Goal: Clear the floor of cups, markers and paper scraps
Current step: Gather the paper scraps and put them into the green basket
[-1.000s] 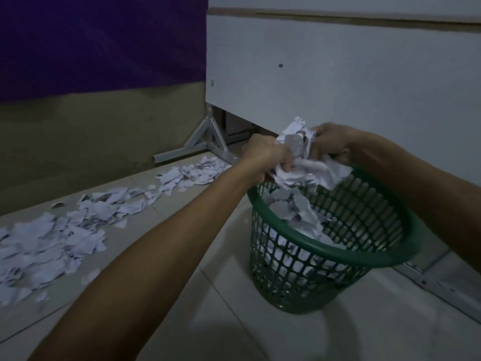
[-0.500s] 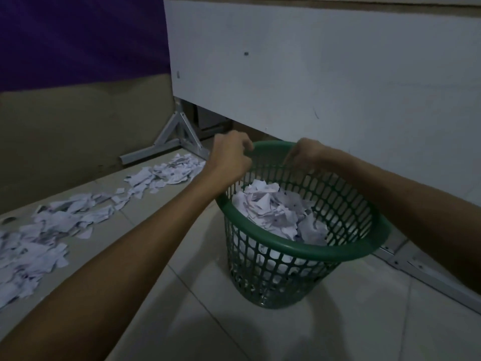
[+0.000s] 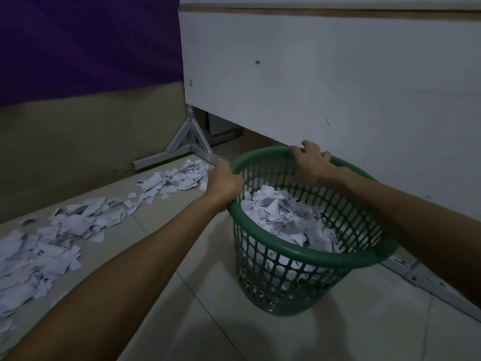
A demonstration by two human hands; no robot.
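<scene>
A green plastic mesh basket (image 3: 299, 252) stands on the tiled floor at centre right, partly filled with white paper scraps (image 3: 283, 217). My left hand (image 3: 223, 181) grips the basket's left rim with curled fingers. My right hand (image 3: 311, 162) grips the far rim, fingers hooked over its edge. A long trail of torn paper scraps (image 3: 78, 220) lies on the floor to the left, running from the near left edge up to the metal foot. No cups or markers are in view.
A white panel board (image 3: 325, 87) on metal feet (image 3: 188, 142) stands right behind the basket. A second metal foot (image 3: 426, 285) runs along the floor at right. A purple and tan wall (image 3: 78, 100) closes the left side.
Both hands dropped a bundle of paper scraps into the basket, then moved apart and took hold of its rim.
</scene>
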